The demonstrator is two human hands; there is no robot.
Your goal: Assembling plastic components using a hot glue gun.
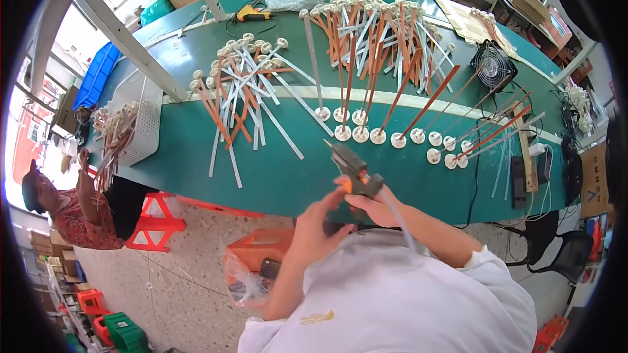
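The right hand [378, 204] has its fingers closed around a dark grey and orange glue gun [356, 173], held above the near edge of a green, white-banded desk [297, 186], its nozzle pointing up and to the left; a pale, translucent cord-like length [396, 214] trails from its rear end. The left hand [315, 223] is just beside the gun, fingers loosely bent and parted from the thumb, with nothing seen between them; whether a fingertip touches the gun cannot be told. Beyond the nozzle, small round white bases [377, 136] stand in uneven rows, many carrying thin brown or silvery strips [428, 98] that rise or lean. To the left lies a loose heap of brown and silvery flat strips with cream round ends [245, 82], and a larger pile of similar pieces [386, 42] lies further back. A square black fan [494, 65] stands at the far right of the rows. At the desk's left end, a white perforated plastic basket [145, 117] stands near a seated person in a red patterned top [88, 219], whose hands are by a bundle of strips.
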